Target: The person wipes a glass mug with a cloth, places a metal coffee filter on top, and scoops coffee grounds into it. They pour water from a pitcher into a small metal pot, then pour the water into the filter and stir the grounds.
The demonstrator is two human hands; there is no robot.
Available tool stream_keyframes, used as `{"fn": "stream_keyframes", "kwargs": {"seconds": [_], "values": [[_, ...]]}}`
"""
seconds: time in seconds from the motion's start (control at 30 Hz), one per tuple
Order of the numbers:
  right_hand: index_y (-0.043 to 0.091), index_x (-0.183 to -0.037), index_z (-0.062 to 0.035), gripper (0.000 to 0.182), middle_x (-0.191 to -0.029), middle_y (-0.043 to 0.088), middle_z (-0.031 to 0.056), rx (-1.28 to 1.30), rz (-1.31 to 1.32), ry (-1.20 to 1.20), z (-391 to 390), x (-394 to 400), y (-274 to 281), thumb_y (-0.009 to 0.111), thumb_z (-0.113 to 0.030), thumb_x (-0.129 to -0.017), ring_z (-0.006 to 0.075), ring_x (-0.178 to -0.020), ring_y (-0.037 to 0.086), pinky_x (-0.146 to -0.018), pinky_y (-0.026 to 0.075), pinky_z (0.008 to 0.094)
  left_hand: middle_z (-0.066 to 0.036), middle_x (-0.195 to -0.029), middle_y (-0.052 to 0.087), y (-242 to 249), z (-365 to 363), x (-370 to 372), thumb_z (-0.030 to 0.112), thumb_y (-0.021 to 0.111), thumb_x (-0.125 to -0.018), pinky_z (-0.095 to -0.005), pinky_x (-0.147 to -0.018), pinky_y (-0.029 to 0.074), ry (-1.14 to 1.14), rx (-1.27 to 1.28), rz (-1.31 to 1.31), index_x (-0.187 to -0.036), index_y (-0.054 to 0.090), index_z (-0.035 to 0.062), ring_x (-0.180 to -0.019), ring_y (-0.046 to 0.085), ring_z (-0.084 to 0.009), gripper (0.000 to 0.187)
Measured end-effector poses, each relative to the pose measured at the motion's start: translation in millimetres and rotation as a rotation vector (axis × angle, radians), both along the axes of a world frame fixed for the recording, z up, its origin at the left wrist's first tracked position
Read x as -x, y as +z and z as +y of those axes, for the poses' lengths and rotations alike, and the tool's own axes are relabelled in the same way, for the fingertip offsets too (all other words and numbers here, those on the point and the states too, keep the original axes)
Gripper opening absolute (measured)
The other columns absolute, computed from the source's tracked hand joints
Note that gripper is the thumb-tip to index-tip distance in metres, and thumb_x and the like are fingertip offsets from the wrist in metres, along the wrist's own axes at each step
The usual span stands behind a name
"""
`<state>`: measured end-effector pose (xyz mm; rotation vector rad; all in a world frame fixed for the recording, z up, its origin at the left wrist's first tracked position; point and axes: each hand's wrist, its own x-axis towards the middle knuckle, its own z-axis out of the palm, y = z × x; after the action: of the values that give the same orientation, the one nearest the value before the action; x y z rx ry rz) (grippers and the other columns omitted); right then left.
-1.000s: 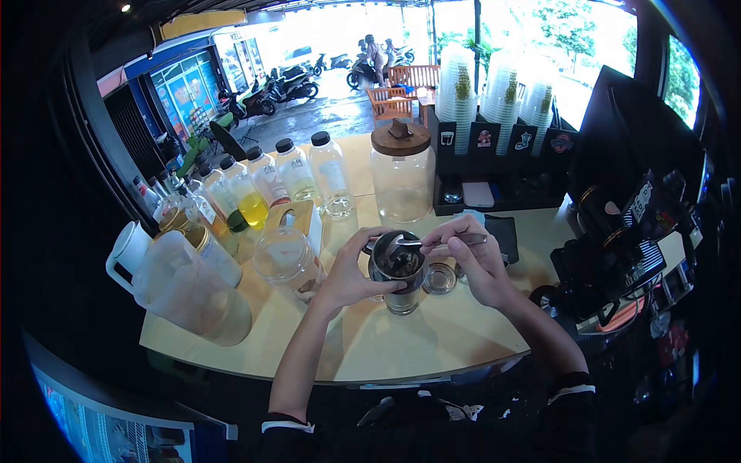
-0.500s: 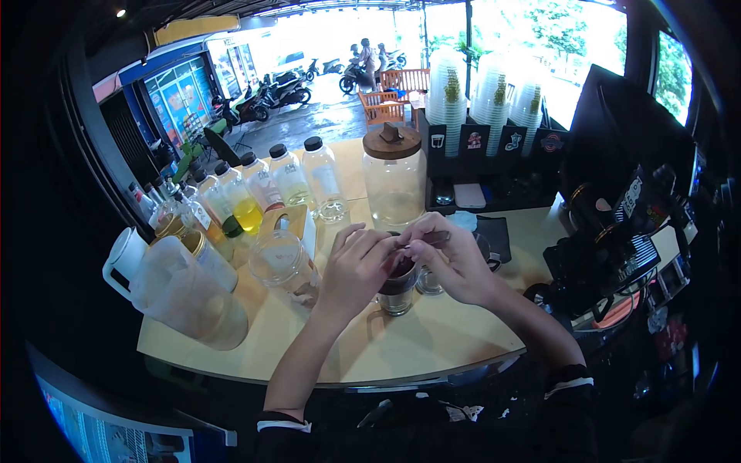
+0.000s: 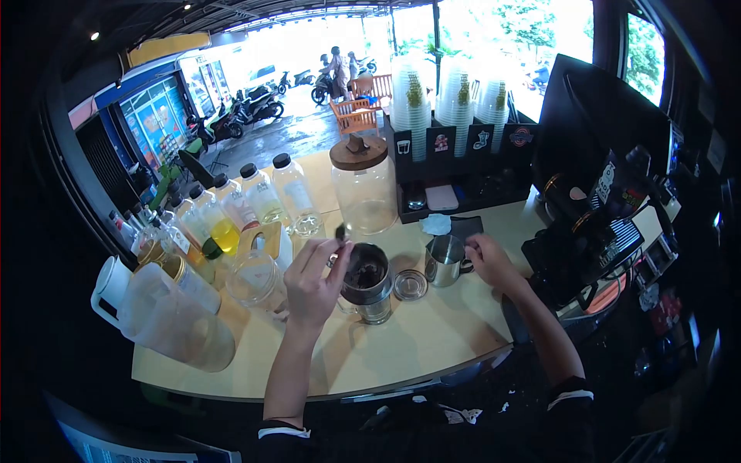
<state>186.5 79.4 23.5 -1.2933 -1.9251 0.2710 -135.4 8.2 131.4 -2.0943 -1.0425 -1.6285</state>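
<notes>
Raised just left of a metal filter cup, my left hand (image 3: 310, 282) pinches a small dark object (image 3: 340, 231) between its fingertips. The filter cup (image 3: 366, 272) holds something dark and sits on top of a glass mug (image 3: 375, 312). My right hand (image 3: 491, 264) has its fingers closed at the handle of a steel pitcher (image 3: 445, 261), which stands on the counter. A round glass lid or dish (image 3: 410, 285) lies between the filter cup and the pitcher.
Bottles (image 3: 296, 194), a large plastic jug (image 3: 177, 316) and a clear jar (image 3: 255, 278) stand left. Behind are a wooden-lidded jar (image 3: 363, 189) and stacked cups (image 3: 454, 100). A dark machine (image 3: 579, 239) stands right. People are outside by motorbikes.
My hands have moved apart from above the filter cup, the right one over to the pitcher. The left one now holds the small dark object up. The view has shifted right.
</notes>
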Motion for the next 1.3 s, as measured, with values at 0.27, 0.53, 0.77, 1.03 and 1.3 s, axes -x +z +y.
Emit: {"fn": "stream_keyframes", "kwargs": {"seconds": [0.27,0.53,0.77,1.03,1.3], "values": [[0.052,-0.087,-0.0008,0.016,-0.079,0.055,0.0038,0.29,0.457,0.15,-9,-7,-49,0.05,-0.015,-0.094,0.0094,-0.074,0.051,-0.067,0.043,0.0261,-0.008,-0.077,0.062,1,2,4,-0.003,0.071,-0.074,-0.0265,-0.062,0.051,-0.004,0.091,-0.181,-0.087,0.063,-0.0008,-0.068,0.065,-0.0163,0.015],[0.047,-0.083,-0.0063,0.017,-0.074,0.047,-0.0028,0.277,0.759,0.283,-5,13,-17,0.045,-0.016,-0.097,0.0049,-0.07,0.045,-0.064,0.039,0.0214,-0.008,-0.076,0.062,4,-3,4,-0.003,0.07,-0.074,-0.0267,-0.062,0.052,0.001,0.095,-0.21,-0.086,0.063,-0.0012,-0.068,0.065,-0.0164,0.014],[0.046,-0.083,-0.0076,0.017,-0.071,0.046,-0.0056,0.293,0.813,0.362,-2,44,50,0.048,-0.017,-0.097,0.0016,-0.064,0.042,-0.058,0.036,0.0186,-0.008,-0.075,0.062,3,-6,7,-0.002,0.07,-0.074,-0.0265,-0.062,0.052,-0.006,0.105,-0.261,-0.084,0.062,-0.0014,-0.067,0.065,-0.0163,0.013],[0.047,-0.084,-0.0036,0.015,-0.071,0.05,-0.0052,0.248,0.726,0.57,-3,83,119,0.057,-0.012,-0.092,-0.0015,-0.065,0.047,-0.059,0.042,0.016,-0.008,-0.075,0.062,-3,-2,12,-0.001,0.07,-0.075,-0.0256,-0.062,0.053,-0.038,0.154,-0.356,-0.084,0.062,-0.0013,-0.068,0.065,-0.0159,0.012],[0.046,-0.08,-0.0034,0.017,-0.066,0.045,-0.0059,0.254,0.585,0.582,-3,106,145,0.061,-0.008,-0.087,-0.0019,-0.064,0.046,-0.058,0.044,0.0156,-0.008,-0.075,0.062,-5,-3,14,0.001,0.069,-0.076,-0.0251,-0.061,0.054,-0.059,0.16,-0.388,-0.082,0.06,-0.0021,-0.067,0.066,-0.0151,0.01]]}}
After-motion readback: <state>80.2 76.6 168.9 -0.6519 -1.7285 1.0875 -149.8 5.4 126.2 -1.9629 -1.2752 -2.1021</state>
